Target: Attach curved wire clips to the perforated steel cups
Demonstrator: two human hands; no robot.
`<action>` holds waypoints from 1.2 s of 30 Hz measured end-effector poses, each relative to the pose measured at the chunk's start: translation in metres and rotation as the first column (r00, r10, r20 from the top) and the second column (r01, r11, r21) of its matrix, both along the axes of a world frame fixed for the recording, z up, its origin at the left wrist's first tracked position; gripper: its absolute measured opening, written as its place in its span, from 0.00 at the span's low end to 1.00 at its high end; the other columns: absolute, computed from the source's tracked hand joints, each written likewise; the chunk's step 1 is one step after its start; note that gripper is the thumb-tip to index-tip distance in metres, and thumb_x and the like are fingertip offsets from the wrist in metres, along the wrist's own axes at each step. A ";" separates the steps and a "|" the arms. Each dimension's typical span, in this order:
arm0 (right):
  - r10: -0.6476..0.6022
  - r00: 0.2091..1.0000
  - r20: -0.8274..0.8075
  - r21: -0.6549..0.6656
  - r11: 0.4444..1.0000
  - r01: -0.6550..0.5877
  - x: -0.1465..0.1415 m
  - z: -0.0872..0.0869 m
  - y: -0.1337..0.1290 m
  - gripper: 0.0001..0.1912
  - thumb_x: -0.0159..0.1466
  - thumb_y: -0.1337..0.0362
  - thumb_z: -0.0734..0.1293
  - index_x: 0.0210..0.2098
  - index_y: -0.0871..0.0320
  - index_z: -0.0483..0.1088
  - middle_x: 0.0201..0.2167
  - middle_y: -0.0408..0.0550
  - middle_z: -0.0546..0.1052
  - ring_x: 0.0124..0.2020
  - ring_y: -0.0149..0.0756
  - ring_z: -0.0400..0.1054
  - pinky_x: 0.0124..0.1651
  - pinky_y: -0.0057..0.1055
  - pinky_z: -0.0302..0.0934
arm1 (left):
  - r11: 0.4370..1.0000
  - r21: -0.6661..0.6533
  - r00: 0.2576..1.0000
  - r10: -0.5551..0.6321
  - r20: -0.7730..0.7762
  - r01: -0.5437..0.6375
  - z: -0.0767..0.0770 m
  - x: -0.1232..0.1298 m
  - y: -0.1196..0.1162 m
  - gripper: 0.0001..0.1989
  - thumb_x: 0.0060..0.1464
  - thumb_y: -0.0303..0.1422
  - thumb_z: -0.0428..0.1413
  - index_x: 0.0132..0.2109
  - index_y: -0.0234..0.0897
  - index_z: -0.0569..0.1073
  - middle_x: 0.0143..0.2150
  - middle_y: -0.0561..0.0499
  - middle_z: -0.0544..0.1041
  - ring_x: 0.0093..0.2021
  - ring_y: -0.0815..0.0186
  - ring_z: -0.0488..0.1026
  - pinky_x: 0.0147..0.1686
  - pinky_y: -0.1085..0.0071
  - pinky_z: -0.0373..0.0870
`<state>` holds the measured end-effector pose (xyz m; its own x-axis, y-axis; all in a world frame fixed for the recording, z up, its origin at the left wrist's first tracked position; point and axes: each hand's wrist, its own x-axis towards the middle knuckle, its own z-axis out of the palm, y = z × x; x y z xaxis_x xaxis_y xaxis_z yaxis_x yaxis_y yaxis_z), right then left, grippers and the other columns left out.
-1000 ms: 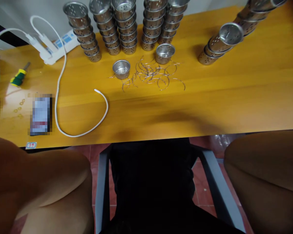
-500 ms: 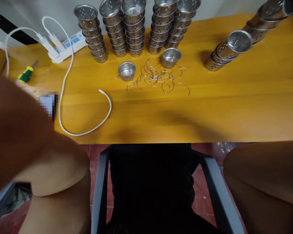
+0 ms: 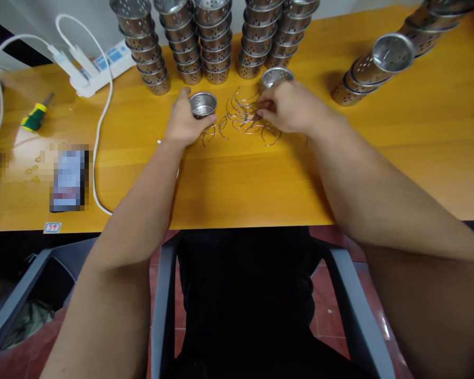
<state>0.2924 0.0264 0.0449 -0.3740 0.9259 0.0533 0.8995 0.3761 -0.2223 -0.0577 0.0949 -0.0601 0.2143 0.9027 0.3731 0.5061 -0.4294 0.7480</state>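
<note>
My left hand (image 3: pixel 185 120) curls round a small perforated metal cup (image 3: pixel 204 103), its thumb along the near side and its fingers on the left. The cup stands upright on the table. My right hand (image 3: pixel 290 108) has thumb and fingers pinched together at the right of a loose pile of thin curved wires (image 3: pixel 243 113). A wire appears to be between those fingertips, though it is hard to make out. Just behind the right hand is a second perforated cup (image 3: pixel 277 75), partly covered by it.
Tall stacks of perforated cups (image 3: pixel 217 45) line the wall. Leaning stacks (image 3: pixel 365 71) are at the right. On the left are a power strip (image 3: pixel 98 71) with a white cable (image 3: pixel 98 137), a screwdriver (image 3: pixel 35 117) and a blurred phone (image 3: pixel 69 181).
Both my hands have come into view over the table. The left has closed round the nearer cup, and the right has reached into the wires. The view has shifted slightly.
</note>
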 end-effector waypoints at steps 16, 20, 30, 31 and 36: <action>-0.032 0.998 0.046 0.063 0.998 0.029 0.008 -0.024 0.017 0.12 0.80 0.78 0.75 0.52 0.53 0.85 0.66 0.62 0.89 0.62 0.56 0.87 0.67 0.54 0.82 | 0.999 -0.003 0.997 0.042 0.063 -0.042 0.032 0.055 -0.050 0.43 0.61 0.49 0.83 0.76 0.63 0.74 0.84 0.47 0.81 0.85 0.43 0.81 0.85 0.41 0.87; -0.021 0.999 -0.044 0.106 0.994 0.026 0.009 -0.015 0.006 0.13 0.84 0.75 0.73 0.62 0.55 0.85 0.65 0.67 0.90 0.64 0.58 0.87 0.68 0.52 0.79 | 1.000 -0.004 0.996 0.018 0.086 -0.018 0.031 0.054 -0.049 0.45 0.59 0.45 0.81 0.77 0.58 0.72 0.85 0.44 0.81 0.86 0.42 0.80 0.86 0.42 0.87; 0.072 0.958 -0.279 0.225 0.974 -0.008 0.006 -0.007 -0.020 0.16 0.87 0.67 0.68 0.66 0.54 0.87 0.62 0.62 0.91 0.63 0.50 0.86 0.73 0.47 0.79 | 1.000 -0.009 0.996 -0.027 0.084 0.028 0.038 0.059 -0.059 0.48 0.60 0.56 0.83 0.79 0.57 0.72 0.86 0.42 0.80 0.87 0.40 0.80 0.91 0.43 0.81; 0.076 0.948 -0.308 0.231 0.973 -0.003 0.005 -0.012 -0.018 0.15 0.88 0.64 0.69 0.64 0.50 0.87 0.61 0.59 0.91 0.63 0.51 0.86 0.74 0.49 0.80 | 0.999 0.005 0.995 -0.042 0.089 0.042 0.035 0.058 -0.057 0.49 0.61 0.56 0.82 0.80 0.56 0.72 0.86 0.41 0.80 0.87 0.40 0.80 0.90 0.44 0.82; 0.198 0.824 -0.531 0.317 0.948 -0.023 0.006 -0.047 0.004 0.25 0.89 0.34 0.70 0.55 0.46 0.85 0.50 0.57 0.89 0.52 0.60 0.87 0.64 0.62 0.84 | 0.991 0.071 0.987 -0.117 0.113 0.109 0.011 0.054 -0.043 0.51 0.66 0.60 0.79 0.83 0.48 0.68 0.83 0.36 0.79 0.85 0.38 0.80 0.87 0.42 0.81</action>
<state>0.2987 0.0307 -0.0026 -0.2995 0.7904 0.5344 0.6067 0.5900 -0.5327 -0.0037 0.0522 -0.0487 0.2652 0.8485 0.4578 0.3622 -0.5278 0.7683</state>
